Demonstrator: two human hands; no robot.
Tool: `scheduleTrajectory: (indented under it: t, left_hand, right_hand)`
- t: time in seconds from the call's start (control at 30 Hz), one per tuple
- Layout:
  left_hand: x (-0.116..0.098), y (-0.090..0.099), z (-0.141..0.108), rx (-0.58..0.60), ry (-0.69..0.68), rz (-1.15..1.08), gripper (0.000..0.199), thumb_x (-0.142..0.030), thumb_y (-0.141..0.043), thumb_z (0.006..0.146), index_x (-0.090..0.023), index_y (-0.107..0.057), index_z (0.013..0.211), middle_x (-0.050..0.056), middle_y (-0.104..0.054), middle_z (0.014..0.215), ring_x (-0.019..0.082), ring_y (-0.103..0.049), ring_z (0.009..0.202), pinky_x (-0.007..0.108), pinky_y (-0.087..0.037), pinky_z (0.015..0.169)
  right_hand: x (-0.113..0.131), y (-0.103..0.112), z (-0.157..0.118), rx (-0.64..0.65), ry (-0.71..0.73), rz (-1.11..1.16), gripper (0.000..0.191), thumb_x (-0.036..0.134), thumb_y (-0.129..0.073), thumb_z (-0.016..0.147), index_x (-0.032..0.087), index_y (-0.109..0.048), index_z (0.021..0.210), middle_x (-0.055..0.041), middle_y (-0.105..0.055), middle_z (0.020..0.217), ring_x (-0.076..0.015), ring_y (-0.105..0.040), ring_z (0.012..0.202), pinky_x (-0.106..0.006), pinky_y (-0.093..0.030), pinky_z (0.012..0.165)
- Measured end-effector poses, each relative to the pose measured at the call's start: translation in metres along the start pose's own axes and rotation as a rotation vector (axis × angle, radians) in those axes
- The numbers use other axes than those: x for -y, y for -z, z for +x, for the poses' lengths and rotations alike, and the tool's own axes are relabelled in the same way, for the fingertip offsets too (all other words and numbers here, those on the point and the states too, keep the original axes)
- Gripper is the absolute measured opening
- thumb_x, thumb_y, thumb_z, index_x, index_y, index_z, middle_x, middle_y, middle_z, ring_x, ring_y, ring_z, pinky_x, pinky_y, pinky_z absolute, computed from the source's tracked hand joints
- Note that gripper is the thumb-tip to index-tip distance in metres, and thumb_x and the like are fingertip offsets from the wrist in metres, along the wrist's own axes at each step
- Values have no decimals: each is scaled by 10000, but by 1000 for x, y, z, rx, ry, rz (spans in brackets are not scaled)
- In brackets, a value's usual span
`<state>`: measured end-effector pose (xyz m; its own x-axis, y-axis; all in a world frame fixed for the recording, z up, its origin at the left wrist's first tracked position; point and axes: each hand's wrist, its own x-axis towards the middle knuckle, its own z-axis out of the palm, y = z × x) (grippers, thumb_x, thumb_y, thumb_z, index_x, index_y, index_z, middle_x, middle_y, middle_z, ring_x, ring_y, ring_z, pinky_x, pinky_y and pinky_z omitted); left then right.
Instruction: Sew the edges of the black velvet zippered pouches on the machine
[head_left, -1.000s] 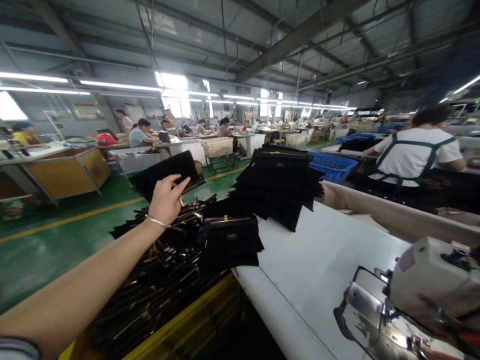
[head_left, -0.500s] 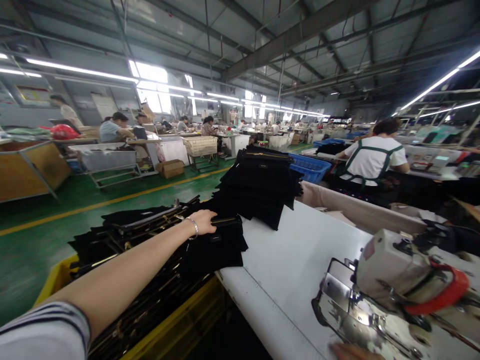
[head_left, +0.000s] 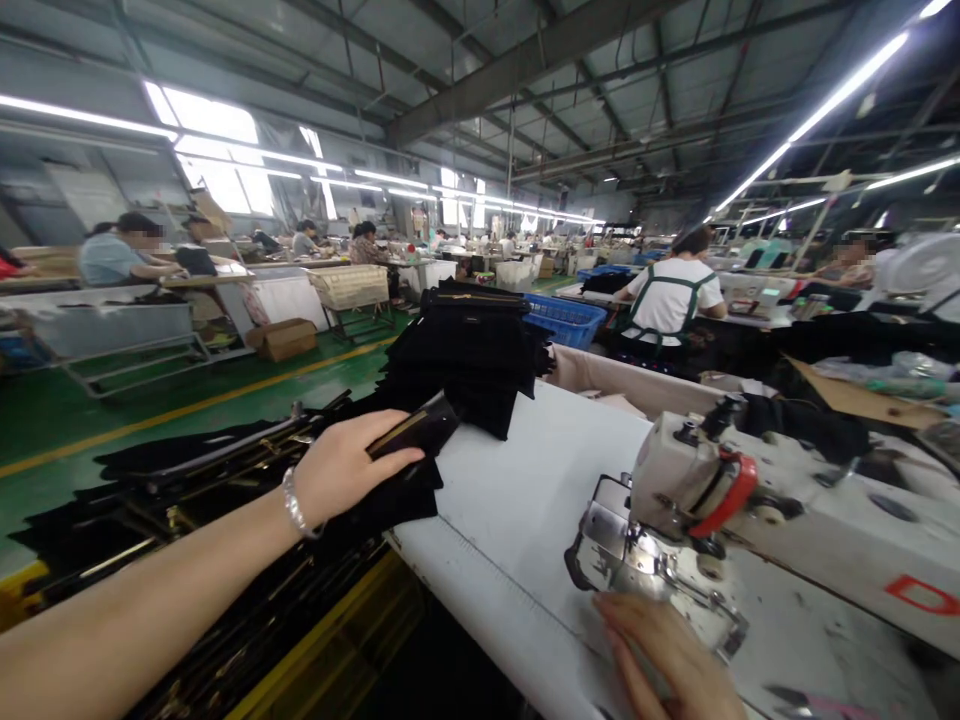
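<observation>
My left hand (head_left: 346, 462) is closed on a black fabric piece with a gold zipper (head_left: 421, 428), thumb on the near side. The piece is lifted and tilted above other black pieces that overlap the corner of the white table (head_left: 525, 470). At the lower right my right hand (head_left: 667, 655) rests in front of the sewing machine (head_left: 679, 480), close to its metal plate. Its fingers are stretched out, slightly blurred, and nothing shows in them. Behind the left hand stands a stack of black zippered pieces (head_left: 469, 345).
A yellow crate (head_left: 330, 655) full of black pieces with gold zippers stands left of the table. Beyond the table are a fabric-lined bin (head_left: 622, 375) and a blue basket (head_left: 566, 320). Small scissors (head_left: 795, 700) lie at the lower right. Co-workers sit at other tables.
My left hand has raised a black zippered piece off the pile and turned it. More of my right hand shows by the machine. The view has swung right.
</observation>
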<state>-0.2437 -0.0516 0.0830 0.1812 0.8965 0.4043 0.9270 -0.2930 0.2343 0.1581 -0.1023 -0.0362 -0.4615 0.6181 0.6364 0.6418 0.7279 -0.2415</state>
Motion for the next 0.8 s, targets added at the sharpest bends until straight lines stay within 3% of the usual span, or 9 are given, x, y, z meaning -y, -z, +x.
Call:
scheduleTrajectory:
  t: [0.13,0.2,0.27,0.37,0.47,0.57,0.67,0.8]
  left_hand:
    - [-64,-10,-29,414,53,-474,256,-443,-637,875,-228,-709,995,-11,-703,970,199,-643,900,247,-475,810]
    - [-87,-23,-40,581,81,-675,247,-424,-677,847,-215,-719,970,-6,-704,936,199,-640,881,245,-478,788]
    - [-103,-36,-49,652,125,-900,319,-412,-716,815,-214,-694,1064,8,-701,976,211,-637,918,256,-487,801]
    - [-120,-52,-57,618,188,-1183,432,-382,-748,795,-219,-639,1179,31,-680,1049,224,-623,998,277,-494,854]
    - [-129,-61,-62,536,219,-1279,302,-350,-751,804,-184,-688,1049,46,-663,991,214,-615,954,276,-497,840]
    - [-135,-65,-66,498,316,-1364,288,-299,-768,799,-192,-688,1054,44,-672,989,207,-622,953,275,-502,852]
    - [-138,-67,-70,504,436,-1480,294,-268,-778,793,-208,-685,1066,33,-683,994,190,-632,937,264,-510,850]
    - [-141,-67,-72,544,487,-1535,188,-265,-764,806,-181,-694,958,34,-677,913,164,-620,826,231,-514,742]
  right_hand:
    - [58,15,34,-47,-204,92,443,342,-604,908,210,-504,1319,-142,-473,1432,-301,-470,1308,-466,-479,1019]
    - [77,18,44,7,-279,191,247,314,-584,926,233,-562,1159,-114,-499,1393,-275,-481,1283,-443,-478,1009]
    - [87,19,45,82,-338,301,46,243,-561,934,241,-570,980,-75,-575,1276,-234,-544,1188,-391,-496,964]
    - [91,21,38,116,-412,418,60,174,-567,912,231,-549,901,-41,-631,1124,-198,-596,1052,-339,-506,891]
    - [93,28,30,84,-453,456,66,162,-585,896,226,-576,882,-21,-656,1037,-180,-615,976,-308,-501,843]
    - [93,35,26,61,-472,478,88,164,-570,907,228,-620,873,-14,-671,1017,-163,-630,955,-281,-502,831]
    - [93,38,25,15,-478,473,96,174,-580,902,232,-648,868,-18,-672,1058,-156,-641,978,-258,-508,839]
    - [93,37,24,-54,-479,453,89,177,-594,889,236,-651,853,-12,-689,1002,-150,-662,908,-242,-522,784]
